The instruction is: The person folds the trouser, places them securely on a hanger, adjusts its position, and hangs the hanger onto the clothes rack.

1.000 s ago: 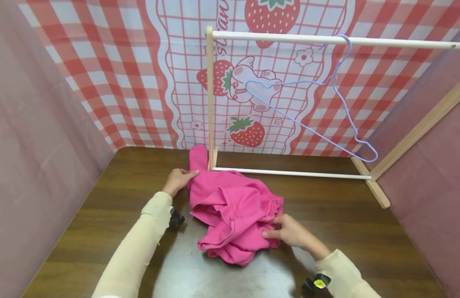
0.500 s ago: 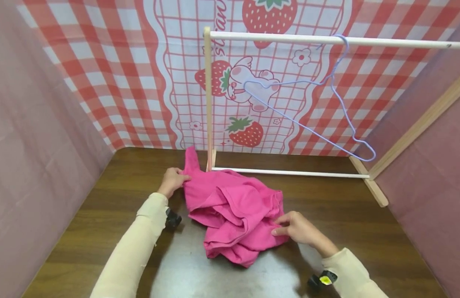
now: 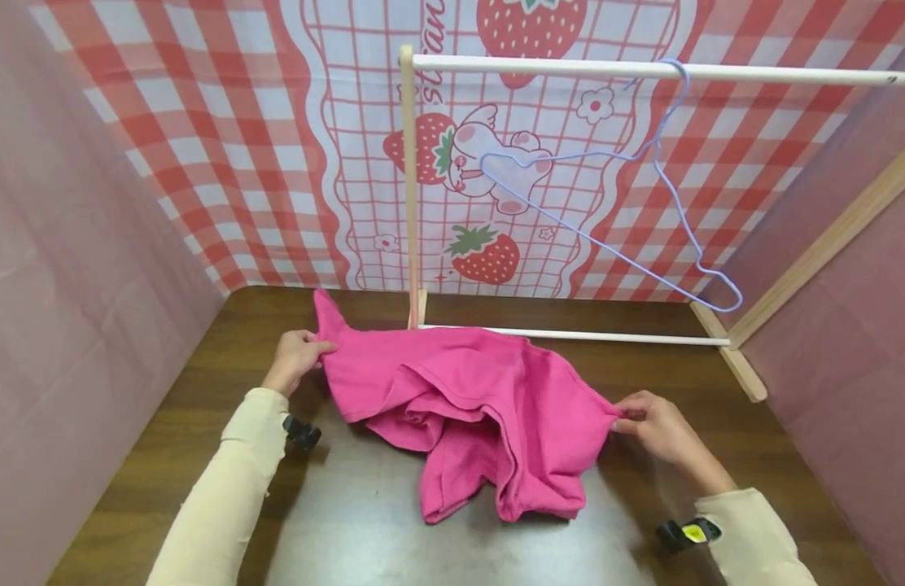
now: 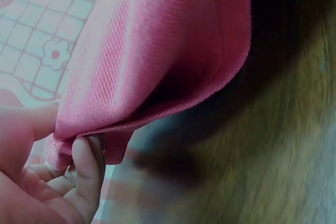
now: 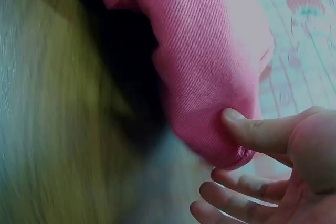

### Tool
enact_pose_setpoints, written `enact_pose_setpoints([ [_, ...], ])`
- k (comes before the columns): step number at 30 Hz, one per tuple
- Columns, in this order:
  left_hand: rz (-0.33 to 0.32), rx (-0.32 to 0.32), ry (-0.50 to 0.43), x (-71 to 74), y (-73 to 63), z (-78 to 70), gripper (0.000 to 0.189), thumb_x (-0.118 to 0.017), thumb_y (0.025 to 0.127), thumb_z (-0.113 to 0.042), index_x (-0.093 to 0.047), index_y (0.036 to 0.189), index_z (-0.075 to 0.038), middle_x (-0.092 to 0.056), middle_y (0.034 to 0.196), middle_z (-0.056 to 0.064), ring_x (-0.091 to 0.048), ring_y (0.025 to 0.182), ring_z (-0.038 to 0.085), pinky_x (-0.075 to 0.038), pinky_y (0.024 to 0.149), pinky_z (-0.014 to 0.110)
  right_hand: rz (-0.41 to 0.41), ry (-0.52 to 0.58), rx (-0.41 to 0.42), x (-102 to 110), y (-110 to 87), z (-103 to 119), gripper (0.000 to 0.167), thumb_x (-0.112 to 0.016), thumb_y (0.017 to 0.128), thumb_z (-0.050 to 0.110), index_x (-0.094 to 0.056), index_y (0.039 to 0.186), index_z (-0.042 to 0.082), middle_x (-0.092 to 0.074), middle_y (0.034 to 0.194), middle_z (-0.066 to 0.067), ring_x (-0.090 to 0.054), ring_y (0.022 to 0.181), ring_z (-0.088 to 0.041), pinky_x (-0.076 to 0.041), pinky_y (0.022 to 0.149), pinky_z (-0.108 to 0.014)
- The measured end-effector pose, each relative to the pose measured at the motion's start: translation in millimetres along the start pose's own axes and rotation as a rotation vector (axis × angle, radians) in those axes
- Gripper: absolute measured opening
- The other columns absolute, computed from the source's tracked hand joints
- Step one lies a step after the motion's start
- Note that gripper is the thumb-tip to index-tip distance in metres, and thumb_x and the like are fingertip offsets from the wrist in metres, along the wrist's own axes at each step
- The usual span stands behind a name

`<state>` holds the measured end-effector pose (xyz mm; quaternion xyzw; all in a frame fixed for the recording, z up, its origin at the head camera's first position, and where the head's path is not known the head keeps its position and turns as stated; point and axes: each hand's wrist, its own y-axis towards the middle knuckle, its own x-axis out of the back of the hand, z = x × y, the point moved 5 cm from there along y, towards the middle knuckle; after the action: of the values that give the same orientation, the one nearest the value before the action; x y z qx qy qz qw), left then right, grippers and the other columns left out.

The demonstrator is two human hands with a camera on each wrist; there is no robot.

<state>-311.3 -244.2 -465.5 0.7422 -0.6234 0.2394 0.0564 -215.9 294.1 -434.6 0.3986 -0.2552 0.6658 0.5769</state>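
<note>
A bright pink garment [image 3: 467, 391] of thick twill cloth is spread sideways between my two hands, its middle bunched in folds and its lower parts hanging toward me. My left hand [image 3: 297, 360] pinches its left edge, below a narrow pink end that points up. In the left wrist view, thumb and fingers [image 4: 88, 174] close on a hem, and the cloth gapes open beside them. At the far right my right hand [image 3: 661, 427] pinches a corner of the garment. Its thumb [image 5: 257, 132] presses on the cloth in the right wrist view, with the other fingers behind and below.
Behind the garment stands a rack with a white top rail [image 3: 540, 67], wooden posts and a low white bar [image 3: 606, 335]. A light purple hanger [image 3: 614, 256] hangs from the top rail. The brown wooden table [image 3: 181, 423] is enclosed by a checked strawberry cloth [image 3: 255, 163] and pink side curtains.
My hands have moved apart, the left going left and the right going right and up. The garment, a compact heap before, is now stretched wide between them.
</note>
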Motion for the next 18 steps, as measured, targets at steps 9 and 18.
enact_pose_setpoints([
  [9, -0.013, 0.023, -0.015, 22.6, -9.3, 14.0, 0.019, -0.067, 0.089, -0.017, -0.055, 0.086, -0.002, -0.05, 0.068, -0.009, -0.052, 0.056, -0.001, -0.051, 0.059, 0.019, -0.014, -0.053, -0.102, 25, 6.2, -50, 0.021, -0.072, 0.082, 0.009, -0.073, 0.097, -0.005, -0.071, 0.093, -0.023, -0.059, 0.079, -0.013, -0.046, 0.065, -0.026],
  [18, -0.017, 0.034, -0.04, 43.0, -16.9, 26.0, 0.02, -0.066, 0.09, -0.016, -0.053, 0.089, -0.001, -0.049, 0.065, -0.012, -0.05, 0.055, -0.003, -0.05, 0.057, 0.016, 0.038, -0.027, -0.212, 26, 9.7, -79, 0.027, -0.065, 0.089, 0.011, -0.068, 0.105, -0.01, -0.07, 0.095, -0.024, -0.06, 0.084, -0.022, -0.047, 0.067, -0.026],
])
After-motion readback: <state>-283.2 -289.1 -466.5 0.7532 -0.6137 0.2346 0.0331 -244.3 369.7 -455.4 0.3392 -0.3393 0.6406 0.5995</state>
